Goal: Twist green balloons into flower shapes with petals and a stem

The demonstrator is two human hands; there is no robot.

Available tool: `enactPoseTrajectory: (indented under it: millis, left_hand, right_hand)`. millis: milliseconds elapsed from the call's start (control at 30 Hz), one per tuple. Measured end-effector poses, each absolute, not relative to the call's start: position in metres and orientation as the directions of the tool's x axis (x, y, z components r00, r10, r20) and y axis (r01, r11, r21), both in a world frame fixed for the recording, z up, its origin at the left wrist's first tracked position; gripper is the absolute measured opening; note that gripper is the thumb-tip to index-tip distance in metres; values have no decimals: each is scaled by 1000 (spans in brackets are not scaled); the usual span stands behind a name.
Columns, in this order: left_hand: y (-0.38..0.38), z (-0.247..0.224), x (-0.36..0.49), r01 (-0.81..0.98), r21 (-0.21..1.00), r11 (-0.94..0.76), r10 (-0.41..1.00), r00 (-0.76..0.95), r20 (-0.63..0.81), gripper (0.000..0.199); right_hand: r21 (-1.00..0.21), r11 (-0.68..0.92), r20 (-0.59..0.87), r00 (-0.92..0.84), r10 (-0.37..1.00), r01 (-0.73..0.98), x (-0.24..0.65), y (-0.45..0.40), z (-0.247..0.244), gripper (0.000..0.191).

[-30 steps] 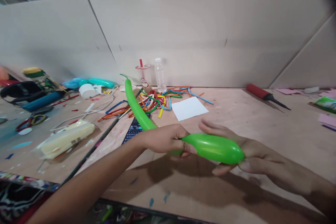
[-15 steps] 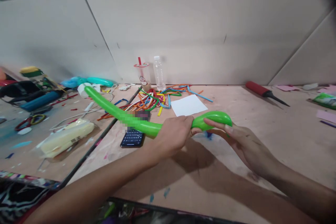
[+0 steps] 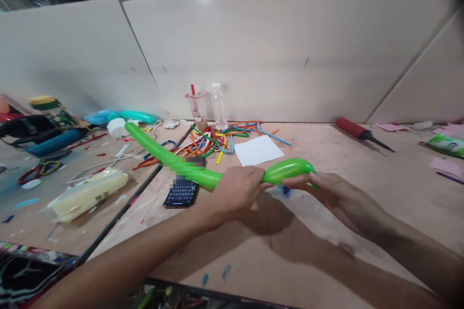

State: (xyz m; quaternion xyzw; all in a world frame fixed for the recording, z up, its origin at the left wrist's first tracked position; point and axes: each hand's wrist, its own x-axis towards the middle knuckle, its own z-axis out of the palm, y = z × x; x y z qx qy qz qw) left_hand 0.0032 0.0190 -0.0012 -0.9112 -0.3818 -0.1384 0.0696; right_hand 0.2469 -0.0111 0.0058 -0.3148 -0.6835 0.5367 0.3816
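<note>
A long green balloon (image 3: 152, 147) stretches above the table from the far left to my hands. My left hand (image 3: 241, 188) is closed around it partway along. Beyond that grip, a shorter bulging section runs right and narrows to a small tip. My right hand (image 3: 326, 190) pinches this narrow end with thumb and fingers. Under the balloon lies a phone (image 3: 180, 194) with its keyboard lit; part of the screen is blurred. A white sheet of paper (image 3: 259, 150) rests just behind my left hand.
Behind the balloon lie many uninflated balloons (image 3: 210, 142), a lidded cup (image 3: 195, 106) and a clear bottle (image 3: 218, 106). A red hand pump (image 3: 350, 128) is at the right. Tissue pack (image 3: 89, 194), scissors (image 3: 39, 171) and blue balloons (image 3: 136, 116) are on the left. A white partition (image 3: 253, 53) stands behind.
My right fingers have shifted from lying along the balloon's side to its narrow tip. My left hand keeps its grip. The view has tilted up slightly.
</note>
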Motion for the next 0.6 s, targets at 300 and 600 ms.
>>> enactPoseTrajectory:
  millis: [300,600]
  left_hand:
    - [17,24,-13,542,281,-792,604,764,230,40]
    - [9,6,-1,697,-21,-717,603,636,482,39]
  right_hand:
    - [-915,370,154,-704,693,164,268,3,8,45]
    - [-972,233,193,-562,804,-1,251,-4,2,44]
